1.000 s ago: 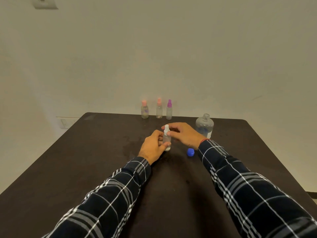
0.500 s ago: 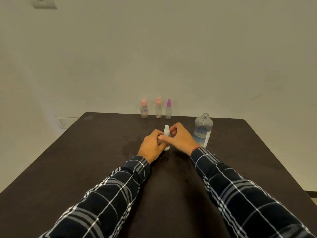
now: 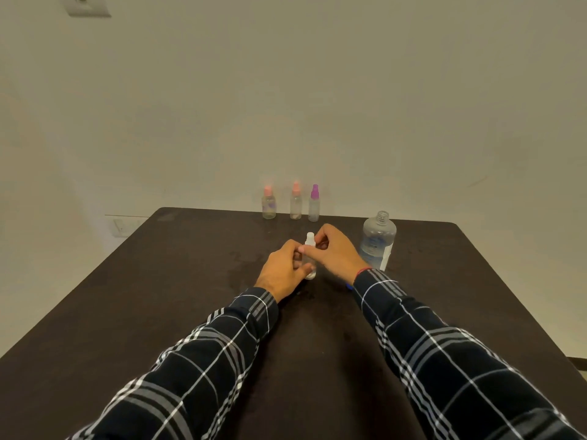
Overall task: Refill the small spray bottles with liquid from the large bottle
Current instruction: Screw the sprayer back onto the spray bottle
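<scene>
Both hands close on 1 small spray bottle [image 3: 311, 273] standing upright on the dark table [image 3: 178, 281]; the left hand [image 3: 283, 268] curls its fingers round the clear body from the left, while the right hand [image 3: 337, 253] pinches the neck just under the white top [image 3: 310, 240] with thumb and fingertips; how tightly either hand squeezes cannot be told. The base of the bottle touches the tabletop just beyond the left thumb; most of its body is hidden by the fingers.

A thin red band [image 3: 362, 270] sits on the right wrist at the edge of the dark plaid sleeve [image 3: 444, 350]; a sliver of a blue cap [image 3: 349, 286] shows on the table just beside that sleeve, the rest of it hidden.

To the right of the hands, near but apart, the large bottle [image 3: 378, 241] stands upright with its neck uncapped; it is clear and carries a pale label.

Along the far edge of the table 3 more small bottles stand in a row, well apart from the hands: 2 with pink tops [image 3: 269, 203] [image 3: 295, 201] and 1 with a purple top [image 3: 313, 203].

Behind them rises a plain wall with a switch plate [image 3: 88, 4] high on the left and a socket [image 3: 122, 225] low beside the table's left corner.
</scene>
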Demonstrator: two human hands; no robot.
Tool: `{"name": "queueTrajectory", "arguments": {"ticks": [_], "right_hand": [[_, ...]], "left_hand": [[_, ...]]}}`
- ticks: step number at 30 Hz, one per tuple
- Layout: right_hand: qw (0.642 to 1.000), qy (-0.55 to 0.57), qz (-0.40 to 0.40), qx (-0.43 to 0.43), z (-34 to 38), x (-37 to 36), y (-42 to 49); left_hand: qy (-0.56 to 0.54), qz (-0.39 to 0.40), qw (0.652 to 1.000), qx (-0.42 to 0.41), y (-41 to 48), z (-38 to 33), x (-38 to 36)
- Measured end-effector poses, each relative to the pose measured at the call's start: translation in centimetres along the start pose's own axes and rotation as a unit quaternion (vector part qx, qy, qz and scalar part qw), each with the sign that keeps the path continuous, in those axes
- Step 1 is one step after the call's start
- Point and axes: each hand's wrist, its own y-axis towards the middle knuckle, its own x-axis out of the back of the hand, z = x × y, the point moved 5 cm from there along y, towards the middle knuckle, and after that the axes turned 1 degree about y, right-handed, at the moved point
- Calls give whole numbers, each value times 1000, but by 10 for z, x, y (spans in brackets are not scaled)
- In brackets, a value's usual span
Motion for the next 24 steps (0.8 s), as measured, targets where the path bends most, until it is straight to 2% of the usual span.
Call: {"name": "queueTrajectory", "arguments": {"ticks": [2, 4, 7, 9, 13, 17, 18, 22, 24], "right_hand": [[999, -5, 39, -14, -5, -5, -1], [995, 36, 91, -17, -9, 1, -3], [983, 89, 158, 0, -3, 12, -5], [980, 79, 182, 19, 5, 13, -5], [992, 53, 115, 20, 4, 15, 2], [1000, 12, 13, 17, 5, 8, 3], [1000, 10, 24, 14, 4, 5, 2], [984, 50, 171, 12, 0, 5, -2], [982, 29, 186, 31, -1, 10, -2]], "left_hand": [[11, -2, 1000, -6, 1, 1, 0], [5, -4, 1000, -13, 1, 2, 0], [-12, -2, 1000, -11, 1, 2, -1], [-12, -2, 1000, -18, 1, 2, -1], [-14, 0, 1000, -16, 2, 3, -2], [-13, 0, 1000, -12, 2, 4, -1], [-10, 1, 1000, -10, 2, 4, -1], [-15, 6, 1000, -17, 2, 3, -1], [-22, 3, 1000, -23, 2, 3, -1]]}}
